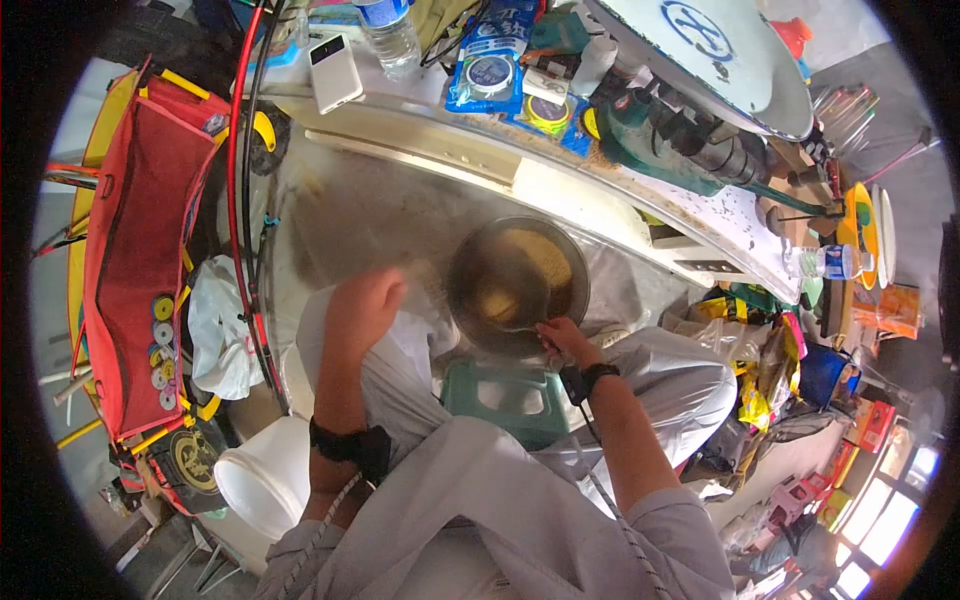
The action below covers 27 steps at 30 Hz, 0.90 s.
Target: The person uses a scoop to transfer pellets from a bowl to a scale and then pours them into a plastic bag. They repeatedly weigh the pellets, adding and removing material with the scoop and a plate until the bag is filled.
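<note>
Head view: pan (466,275), grainy material (541,254) inside, below near edge of surface (735,225). Right hand (562,337) grips an apparent thin handle (522,328) by pan's near-right rim; left hand (370,305) curled, blurred, contents unclear. Step seems working grainy material; next move calls for steady right grip.

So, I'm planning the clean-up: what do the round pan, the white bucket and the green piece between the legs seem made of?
Round pan: probably dull metal, from its dark grey-brown wall; any coating is unclear.
White bucket: likely smooth plastic, from its even colour and soft sheen.
Green piece: likely moulded plastic, from its uniform colour and rounded openings.
</note>
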Each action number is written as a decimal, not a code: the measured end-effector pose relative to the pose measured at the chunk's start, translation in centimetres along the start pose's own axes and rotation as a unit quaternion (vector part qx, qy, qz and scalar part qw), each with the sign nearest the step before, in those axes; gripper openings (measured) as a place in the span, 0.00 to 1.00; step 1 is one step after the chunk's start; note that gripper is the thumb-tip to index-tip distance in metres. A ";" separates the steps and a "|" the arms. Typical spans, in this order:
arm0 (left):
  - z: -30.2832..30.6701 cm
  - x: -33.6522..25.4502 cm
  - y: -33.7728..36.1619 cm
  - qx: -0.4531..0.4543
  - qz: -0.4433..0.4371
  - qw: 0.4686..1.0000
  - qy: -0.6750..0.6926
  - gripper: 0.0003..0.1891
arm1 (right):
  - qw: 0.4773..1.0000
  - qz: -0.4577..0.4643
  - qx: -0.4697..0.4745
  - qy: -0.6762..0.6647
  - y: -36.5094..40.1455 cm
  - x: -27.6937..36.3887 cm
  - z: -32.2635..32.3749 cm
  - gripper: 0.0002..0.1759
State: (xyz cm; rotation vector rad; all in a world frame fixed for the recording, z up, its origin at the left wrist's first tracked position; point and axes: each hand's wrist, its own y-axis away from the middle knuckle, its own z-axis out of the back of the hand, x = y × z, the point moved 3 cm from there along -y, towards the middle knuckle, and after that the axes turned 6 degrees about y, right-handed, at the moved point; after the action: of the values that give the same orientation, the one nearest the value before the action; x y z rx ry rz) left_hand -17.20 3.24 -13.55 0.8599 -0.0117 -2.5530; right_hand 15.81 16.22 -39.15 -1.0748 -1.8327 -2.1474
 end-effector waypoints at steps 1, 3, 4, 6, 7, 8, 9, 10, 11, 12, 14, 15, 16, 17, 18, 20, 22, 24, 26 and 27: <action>0.0 -0.1 0.0 -0.006 -0.008 1.000 0.003 0.08 | 1.000 0.010 -0.006 0.022 0.3 0.2 0.2 0.18; 0.0 -0.2 0.3 -0.016 -0.017 1.000 0.007 0.08 | 0.999 0.027 -0.020 -0.001 0.9 0.2 0.1 0.19; 0.0 -0.2 0.3 -0.015 -0.015 1.000 0.007 0.08 | 0.998 0.042 -0.033 -0.026 1.3 0.2 0.2 0.20; -0.1 -0.1 0.4 -0.020 -0.016 1.000 0.009 0.08 | 0.998 0.036 -0.033 -0.050 2.2 1.0 0.4 0.20; -0.2 0.1 0.4 -0.015 -0.013 1.000 0.011 0.08 | 0.996 0.028 -0.030 -0.079 3.1 1.9 0.4 0.20; -0.3 0.2 0.5 -0.011 -0.011 1.000 0.013 0.08 | 0.996 0.032 -0.034 -0.075 4.1 2.9 0.2 0.20; -0.3 0.1 0.6 -0.016 -0.015 1.000 0.015 0.08 | 0.995 0.053 -0.047 -0.073 5.5 4.6 0.0 0.19; -0.2 0.0 0.7 -0.015 -0.016 1.000 0.006 0.08 | 0.993 0.076 -0.060 -0.070 6.7 5.5 0.0 0.19; -0.3 -0.1 0.8 -0.013 -0.017 1.000 -0.003 0.08 | 0.992 0.080 -0.065 -0.067 8.0 6.3 0.1 0.19; -0.4 -0.2 0.8 -0.018 -0.022 1.000 0.000 0.08 | 0.993 0.077 -0.048 -0.078 9.0 6.8 0.1 0.18; -0.8 -0.1 0.7 -0.028 -0.035 0.998 -0.031 0.06 | 0.993 0.078 -0.038 -0.086 12.3 8.5 0.4 0.17; -1.0 -0.1 0.7 -0.032 -0.040 0.998 -0.028 0.06 | 0.990 0.045 -0.031 -0.127 15.2 9.7 0.4 0.16; -1.3 -0.1 0.7 -0.029 -0.043 0.998 -0.024 0.05 | 0.985 0.010 -0.024 -0.168 18.2 10.8 0.3 0.15; -1.7 0.0 0.8 -0.025 -0.046 0.998 -0.021 0.04 | 0.984 0.022 -0.034 -0.171 21.1 11.9 0.4 0.13; -2.1 0.3 0.7 -0.027 -0.050 0.998 -0.018 0.04 | 0.983 0.034 -0.045 -0.173 24.0 12.9 0.8 0.12; -2.6 0.6 0.3 -0.033 -0.082 0.996 -0.031 0.05 | 0.972 0.050 -0.058 -0.222 29.4 14.3 1.4 0.10; -2.0 -0.3 0.4 -0.037 -0.076 0.996 -0.042 0.05 | 0.971 0.071 -0.067 -0.220 34.4 15.2 2.4 0.08; -1.6 -0.8 0.5 -0.039 -0.068 0.995 -0.055 0.05 | 0.963 0.092 -0.113 -0.227 38.9 15.6 3.2 0.09; -1.5 -1.0 0.8 -0.039 -0.061 0.994 -0.078 0.07 | 0.953 0.120 -0.137 -0.244 42.7 16.2 3.9 0.10; -1.4 -1.1 1.0 -0.042 -0.066 0.994 -0.074 0.07 | 0.947 0.156 -0.151 -0.238 44.3 16.7 4.0 0.12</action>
State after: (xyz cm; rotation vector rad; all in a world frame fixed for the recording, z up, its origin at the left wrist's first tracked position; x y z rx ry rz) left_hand -15.22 3.00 -13.94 0.6574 0.1088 -2.7149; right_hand 28.01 14.08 6.70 -1.9499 -1.3631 -2.1427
